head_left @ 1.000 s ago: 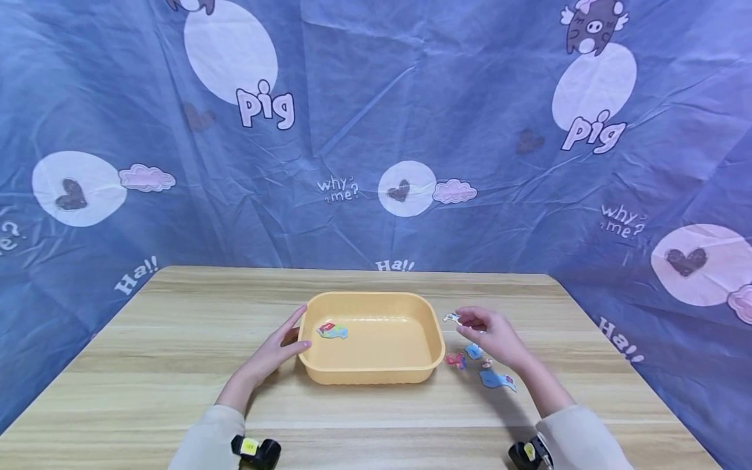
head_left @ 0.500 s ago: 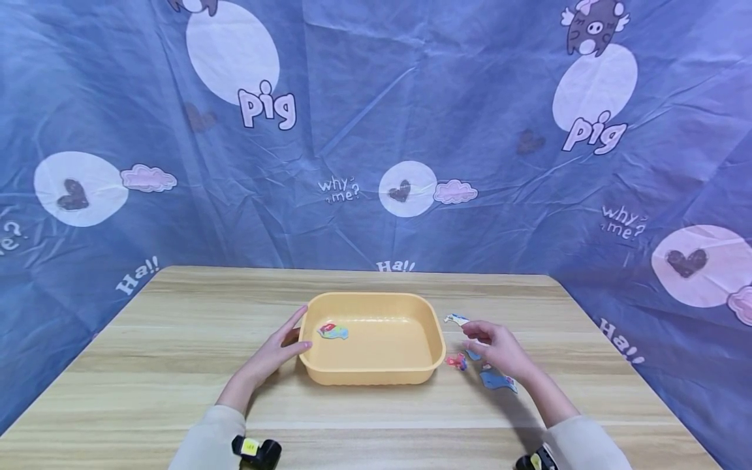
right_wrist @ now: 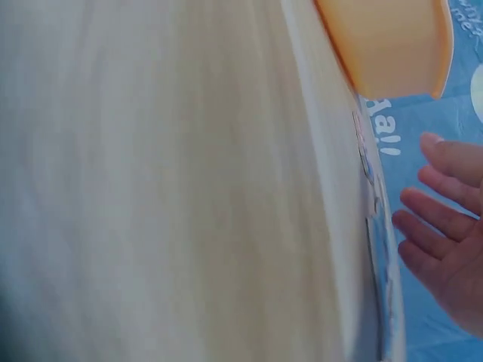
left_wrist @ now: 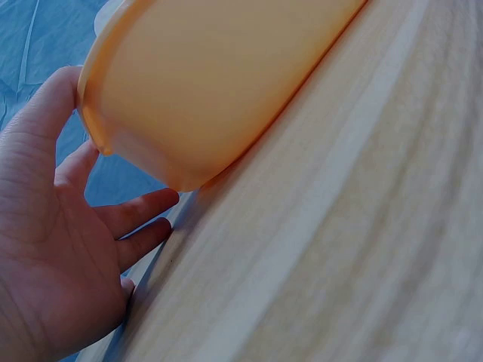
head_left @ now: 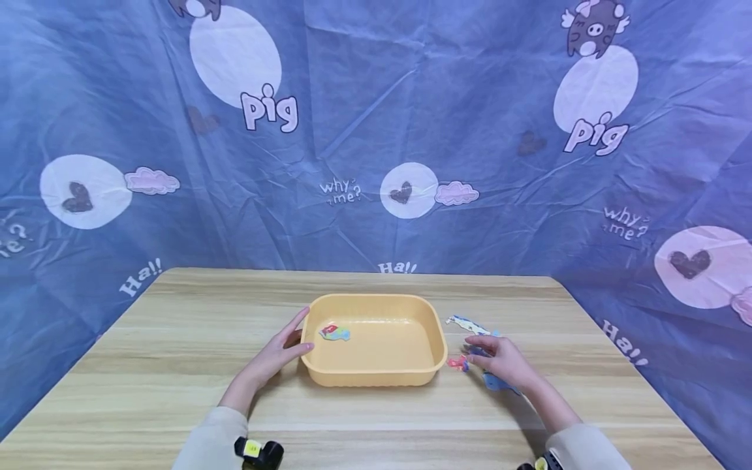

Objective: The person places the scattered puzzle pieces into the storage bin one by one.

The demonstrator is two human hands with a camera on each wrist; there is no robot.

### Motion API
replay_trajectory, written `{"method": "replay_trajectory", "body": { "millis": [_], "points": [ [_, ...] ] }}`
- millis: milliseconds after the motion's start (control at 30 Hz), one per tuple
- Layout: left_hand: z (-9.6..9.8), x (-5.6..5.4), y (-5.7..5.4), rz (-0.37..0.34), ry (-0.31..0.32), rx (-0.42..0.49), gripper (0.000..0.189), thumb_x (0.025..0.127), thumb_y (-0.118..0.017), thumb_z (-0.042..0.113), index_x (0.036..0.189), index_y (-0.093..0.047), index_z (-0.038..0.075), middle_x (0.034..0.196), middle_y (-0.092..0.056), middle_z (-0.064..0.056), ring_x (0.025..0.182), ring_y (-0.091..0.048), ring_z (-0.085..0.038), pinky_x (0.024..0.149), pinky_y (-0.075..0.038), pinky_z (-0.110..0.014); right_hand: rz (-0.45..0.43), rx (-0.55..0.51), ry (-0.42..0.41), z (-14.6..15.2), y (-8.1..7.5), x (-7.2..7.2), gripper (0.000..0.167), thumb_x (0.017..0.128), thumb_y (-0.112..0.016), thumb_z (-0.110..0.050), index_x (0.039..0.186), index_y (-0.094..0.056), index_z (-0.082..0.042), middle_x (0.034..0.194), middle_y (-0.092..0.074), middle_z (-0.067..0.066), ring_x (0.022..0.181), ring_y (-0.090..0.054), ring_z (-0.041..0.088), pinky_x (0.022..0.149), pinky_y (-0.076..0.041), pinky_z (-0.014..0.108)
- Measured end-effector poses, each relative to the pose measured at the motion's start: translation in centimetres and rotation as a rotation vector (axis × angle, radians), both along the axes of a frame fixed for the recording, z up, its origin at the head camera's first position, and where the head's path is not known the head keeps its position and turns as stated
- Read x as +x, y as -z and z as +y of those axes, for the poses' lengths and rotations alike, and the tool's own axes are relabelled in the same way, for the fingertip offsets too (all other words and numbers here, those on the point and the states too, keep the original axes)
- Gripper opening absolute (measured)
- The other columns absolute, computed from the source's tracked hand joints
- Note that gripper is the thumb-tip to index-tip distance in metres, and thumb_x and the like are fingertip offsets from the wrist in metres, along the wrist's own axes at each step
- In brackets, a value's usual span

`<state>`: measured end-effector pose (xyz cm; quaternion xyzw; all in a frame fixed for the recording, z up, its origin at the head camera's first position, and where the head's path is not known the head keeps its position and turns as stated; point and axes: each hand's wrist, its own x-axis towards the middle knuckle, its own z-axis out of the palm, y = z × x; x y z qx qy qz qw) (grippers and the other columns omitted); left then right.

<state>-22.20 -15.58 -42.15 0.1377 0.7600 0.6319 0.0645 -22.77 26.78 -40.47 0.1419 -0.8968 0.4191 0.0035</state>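
Observation:
A yellow-orange plastic basin (head_left: pixel 376 377) stands on the table. My left hand (head_left: pixel 267 358) rests at its left end; in the left wrist view the thumb touches the rim and the other fingers stretch out beside the wall. My right hand (head_left: pixel 504 363) hovers right of the basin, fingers loosely bent, holding nothing. Around it lie several flat coloured cut-outs: a white-and-blue piece (head_left: pixel 468 325) behind, a red piece (head_left: pixel 456 363) by the fingertips, a blue piece (head_left: pixel 498 383) partly under the hand. One red, green and blue piece (head_left: pixel 336 334) lies inside the basin.
The wooden table (head_left: pixel 376 424) bears everything. A blue printed cloth (head_left: pixel 352 130) hangs behind and at both sides. Each wrist wears a small black camera, the left camera (head_left: pixel 258 452) showing at the lower edge.
My right hand has moved toward me and slightly right, away from the white-and-blue piece, which now shows more fully. My left hand and the basin have stayed in place.

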Motion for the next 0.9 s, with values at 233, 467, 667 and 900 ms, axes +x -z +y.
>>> {"method": "replay_trajectory", "body": {
  "millis": [233, 467, 667, 900],
  "points": [
    [0.1, 0.1, 0.0, -0.001, 0.003, 0.002, 0.068, 0.083, -0.056, 0.016, 0.139, -0.018, 0.024, 0.13, -0.033, -0.023, 0.119, -0.032, -0.031, 0.096, -0.02, -0.047, -0.009, -0.032, 0.024, 0.1, 0.9, 0.1, 0.035, 0.074, -0.067, -0.012, 0.103, -0.059, 0.005, 0.099, -0.059, 0.014, 0.096, -0.052, 0.028, 0.083, -0.04, 0.039],
    [0.1, -0.1, -0.2, -0.017, -0.02, -0.009, 0.067, 0.083, -0.056, 0.016, 0.138, -0.019, 0.023, 0.132, -0.031, -0.022, 0.12, -0.029, -0.032, 0.096, -0.017, -0.05, 0.03, -0.003, 0.001, 0.1, 1.0, 0.2, 0.036, 0.072, -0.069, -0.012, 0.103, -0.059, 0.003, 0.103, -0.056, 0.014, 0.1, -0.048, 0.032, 0.087, -0.034, 0.046],
    [0.1, -0.3, -0.1, -0.032, -0.024, -0.019, 0.067, 0.084, -0.056, 0.014, 0.138, -0.019, 0.024, 0.132, -0.031, -0.021, 0.12, -0.029, -0.031, 0.096, -0.017, -0.05, 0.043, 0.026, -0.011, 0.1, 1.3, 0.3, 0.036, 0.071, -0.068, -0.01, 0.104, -0.059, 0.002, 0.108, -0.053, 0.016, 0.105, -0.043, 0.036, 0.091, -0.026, 0.052],
    [0.0, 0.1, -0.5, -0.025, -0.018, -0.026, 0.066, 0.084, -0.055, 0.015, 0.138, -0.019, 0.022, 0.132, -0.031, -0.022, 0.119, -0.03, -0.032, 0.096, -0.019, -0.049, 0.136, 0.097, -0.037, -0.3, 2.2, 0.2, 0.034, 0.07, -0.071, -0.015, 0.098, -0.062, 0.001, 0.108, -0.053, 0.015, 0.104, -0.044, 0.035, 0.091, -0.026, 0.051]
  ]
}}
